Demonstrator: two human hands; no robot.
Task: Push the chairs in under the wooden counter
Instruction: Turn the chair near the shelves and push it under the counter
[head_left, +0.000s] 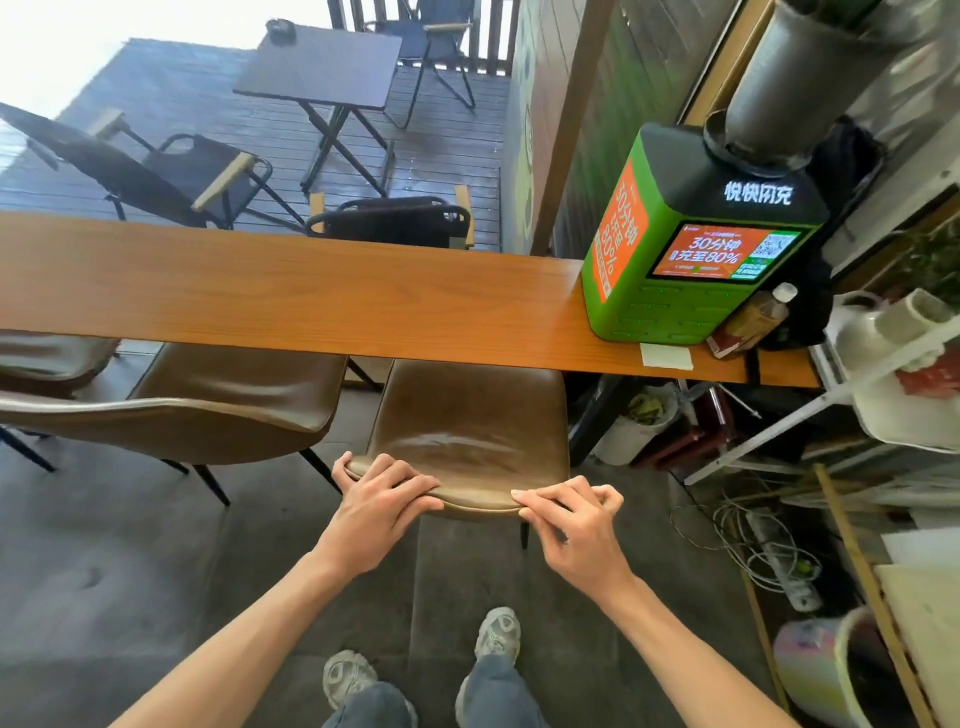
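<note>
Nearest, the left hand (376, 506) and right hand (574, 525) curl their fingers (410, 475) over the top edge of a brown leather shell chair (467, 415), its seat partly under the long wooden counter (291, 296). It looks light and rigid; that edge suits pushing. A second brown chair (208, 395) stands left, angled out. A green charging kiosk (691, 260) sits far right.

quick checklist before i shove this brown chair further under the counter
1. Grip: left hand and right hand both clasp the backrest top of the brown leather chair: ok.
2. Seat already passing beneath the long wooden counter: ok.
3. Neighbouring brown leather chair stands apart from it: ok.
4. White bin beside the chair, gap narrow: cannot tell.
5. Chair legs' path under the counter hidden: cannot tell.
</note>
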